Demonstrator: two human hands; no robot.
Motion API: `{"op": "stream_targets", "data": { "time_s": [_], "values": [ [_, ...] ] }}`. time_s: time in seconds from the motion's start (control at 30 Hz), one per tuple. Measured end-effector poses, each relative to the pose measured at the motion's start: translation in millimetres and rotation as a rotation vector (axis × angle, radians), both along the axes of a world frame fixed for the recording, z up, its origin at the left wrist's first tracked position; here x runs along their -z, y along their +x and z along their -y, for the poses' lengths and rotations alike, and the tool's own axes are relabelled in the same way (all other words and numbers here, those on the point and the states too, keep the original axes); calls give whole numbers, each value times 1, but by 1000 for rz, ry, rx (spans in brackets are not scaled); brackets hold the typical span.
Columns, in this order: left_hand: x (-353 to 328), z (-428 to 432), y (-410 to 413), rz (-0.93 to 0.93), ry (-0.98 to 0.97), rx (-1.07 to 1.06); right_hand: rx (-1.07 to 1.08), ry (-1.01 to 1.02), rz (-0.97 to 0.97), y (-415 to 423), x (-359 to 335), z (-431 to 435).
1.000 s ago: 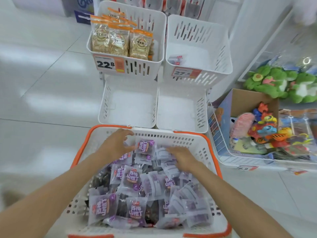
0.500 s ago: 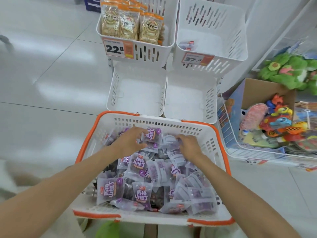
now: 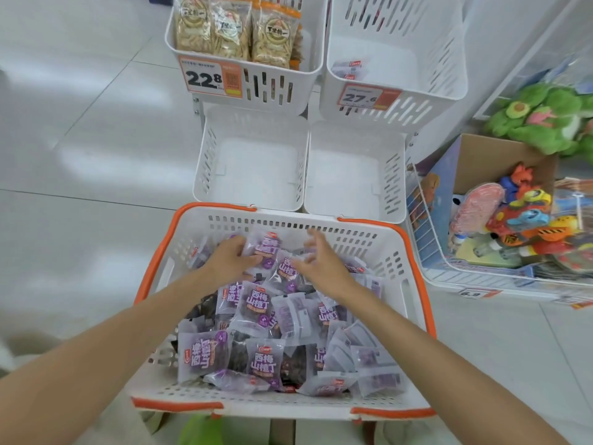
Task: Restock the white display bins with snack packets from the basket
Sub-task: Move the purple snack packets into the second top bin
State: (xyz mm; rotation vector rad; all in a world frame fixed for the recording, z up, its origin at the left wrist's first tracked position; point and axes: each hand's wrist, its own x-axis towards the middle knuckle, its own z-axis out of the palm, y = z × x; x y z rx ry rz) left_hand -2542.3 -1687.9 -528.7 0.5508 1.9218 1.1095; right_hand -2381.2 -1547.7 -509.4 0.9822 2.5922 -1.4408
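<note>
A white basket with orange rim (image 3: 382,239) stands in front of me, filled with several purple snack packets (image 3: 256,303). My left hand (image 3: 229,261) lies on the pile at the far end and holds one purple packet (image 3: 268,245) between thumb and fingers. Just to its right, my right hand (image 3: 321,261) hovers over the pile with fingers spread and blurred, holding nothing. Beyond the basket are two empty white display bins, one on the left (image 3: 250,162) and one on the right (image 3: 353,168).
Above them, one upper bin (image 3: 282,88) holds tan seed bags behind a 22.8 tag, and the other upper bin (image 3: 417,88) holds a few small packets behind a 27.6 tag. A wire bin of toys (image 3: 433,271) and green plush toys (image 3: 542,120) stand right. Tiled floor lies left.
My right hand has lifted off the packets and its fingers have spread. My left hand stays at the same packet. The view has tilted down toward the basket.
</note>
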Motion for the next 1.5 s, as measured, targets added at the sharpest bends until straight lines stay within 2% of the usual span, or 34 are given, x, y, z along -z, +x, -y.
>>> {"op": "stream_targets", "data": {
  "time_s": [0.07, 0.13, 0.2, 0.3, 0.37, 0.43, 0.5, 0.57, 0.6, 0.67, 0.7, 0.77, 0.83, 0.93, 1.0, 1.1, 1.13, 1.2, 1.23, 1.27, 1.37, 1.4, 1.5],
  "values": [
    [-1, 6, -4, 211, 48, -114, -162, -33, 210, 12, 21, 8],
    [-4, 11, -4, 338, 93, -170, -378, 91, 402, 21, 36, 16],
    [-6, 13, -5, 414, 136, -192, -455, 172, 443, 23, 37, 16],
    [-6, 15, -7, 480, 126, -226, -344, 193, 295, 13, 14, 5],
    [-8, 12, -6, 536, 97, -233, -144, 304, 42, 4, -9, 0],
    [-15, 5, 1, 681, 127, -176, -5, 318, -232, -4, -29, 3],
    [-22, -4, 8, 818, 209, -116, -165, 290, -281, -9, -37, 8],
    [-27, -11, 14, 798, 250, -136, -301, 181, -193, -11, -34, 12],
    [-26, -12, 14, 753, 250, -170, -258, 71, -201, -11, -34, 12],
    [-23, -10, 12, 706, 232, -199, -16, -138, -305, -12, -39, 8],
    [-22, -8, 11, 702, 230, -176, 107, -180, -329, -12, -41, 5],
    [-22, -8, 11, 705, 215, -110, 231, -140, -252, -13, -46, -1],
    [-23, -10, 15, 704, 209, -86, 242, -70, -112, -13, -45, -5],
    [-18, -12, 19, 749, 231, -101, 250, -188, -4, -12, -40, -9],
    [-17, -13, 17, 749, 231, -102, 255, -297, -53, -12, -39, -11],
    [-22, -15, 14, 683, 218, -121, 354, -230, -175, -13, -45, -18],
    [-22, -15, 12, 690, 228, -125, 441, -335, -261, -14, -48, -20],
    [-25, -16, 11, 749, 282, -113, 584, -694, -471, -17, -54, -19],
    [-27, -18, 12, 768, 309, -103, 589, -762, -523, -17, -54, -17],
    [-30, -21, 15, 763, 330, -95, 550, -723, -518, -18, -53, -15],
    [-39, -29, 17, 670, 353, -152, 309, -318, -360, -18, -47, -18],
    [-39, -30, 15, 629, 358, -172, 263, -244, -332, -17, -48, -21],
    [-45, -33, 13, 556, 396, -143, 315, -214, -327, -17, -52, -30]
  ]
}}
